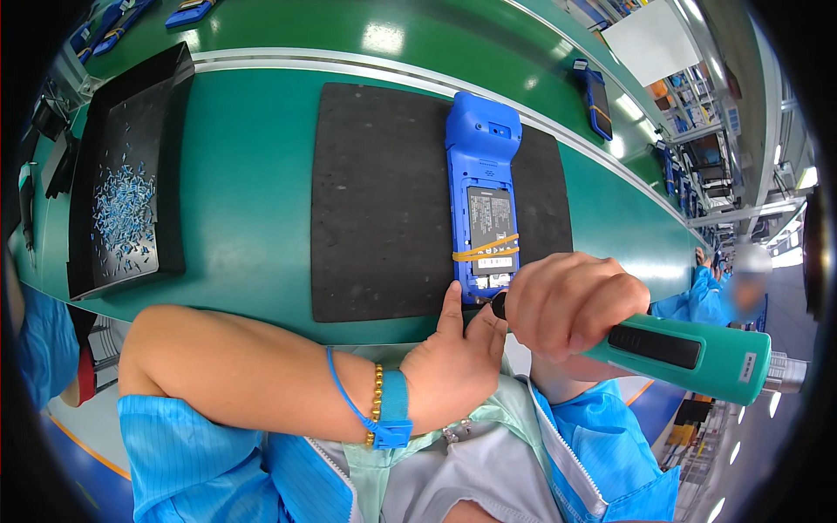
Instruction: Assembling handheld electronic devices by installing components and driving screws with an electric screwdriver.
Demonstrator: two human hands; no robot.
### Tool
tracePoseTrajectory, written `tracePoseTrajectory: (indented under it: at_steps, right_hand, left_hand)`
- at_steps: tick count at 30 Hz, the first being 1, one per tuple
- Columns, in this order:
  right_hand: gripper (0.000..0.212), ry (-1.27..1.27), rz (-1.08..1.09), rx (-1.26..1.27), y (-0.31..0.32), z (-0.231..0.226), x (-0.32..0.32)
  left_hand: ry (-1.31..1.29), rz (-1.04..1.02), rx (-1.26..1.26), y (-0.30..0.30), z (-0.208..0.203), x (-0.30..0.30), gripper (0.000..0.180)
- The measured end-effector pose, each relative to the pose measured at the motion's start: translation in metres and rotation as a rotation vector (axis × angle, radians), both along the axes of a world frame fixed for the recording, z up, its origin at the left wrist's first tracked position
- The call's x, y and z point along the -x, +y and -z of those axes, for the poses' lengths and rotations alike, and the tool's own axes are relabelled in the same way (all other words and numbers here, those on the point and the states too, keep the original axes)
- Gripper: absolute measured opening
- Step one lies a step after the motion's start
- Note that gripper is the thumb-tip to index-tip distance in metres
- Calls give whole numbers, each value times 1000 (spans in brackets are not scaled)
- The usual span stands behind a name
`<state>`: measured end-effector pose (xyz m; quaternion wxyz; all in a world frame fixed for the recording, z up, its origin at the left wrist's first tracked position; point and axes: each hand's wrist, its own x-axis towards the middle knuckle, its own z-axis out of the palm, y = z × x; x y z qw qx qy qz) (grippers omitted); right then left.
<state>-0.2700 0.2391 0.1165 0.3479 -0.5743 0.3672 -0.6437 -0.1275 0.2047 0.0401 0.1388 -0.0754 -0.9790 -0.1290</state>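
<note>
A blue handheld terminal (484,157) lies on a black mat (384,200), its battery (490,218) exposed and a yellow rubber band (486,251) wrapped round its lower part. My left hand (458,362) holds the terminal's near end, index fingertip against the left corner and another finger or the thumb close to the screwdriver's tip. Wrapped round a green electric screwdriver (689,353), my right hand (575,305) keeps it tilted, with its black nose at the terminal's near end. The exact contact of the bit is partly hidden by fingers.
On the left, a black tray (179,174) holds many small blue and silver screws (125,209). Beyond the white rail, more blue terminals (597,105) lie on a green surface. A co-worker's blue sleeve (693,301) shows at right. Another screwdriver (27,209) hangs at far left.
</note>
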Motion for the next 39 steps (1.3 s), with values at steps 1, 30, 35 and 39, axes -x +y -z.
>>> tracePoseTrajectory:
  at_steps: [1, 30, 35, 39]
  right_hand:
    - [27, 6, 1, 11, 0, 0, 0]
    - [66, -337, -25, 151, 50, -26, 27]
    - [96, -502, -100, 184, 58, -18, 54]
    - [91, -575, -6, 92, 60, -3, 59]
  left_hand:
    - [2, 0, -1, 0, -1, 0, 55]
    - [302, -227, -471, -20, -23, 20, 22]
    - [268, -539, -420, -37, -36, -9, 7]
    - [361, -1005, -232, -73, -46, -67, 10]
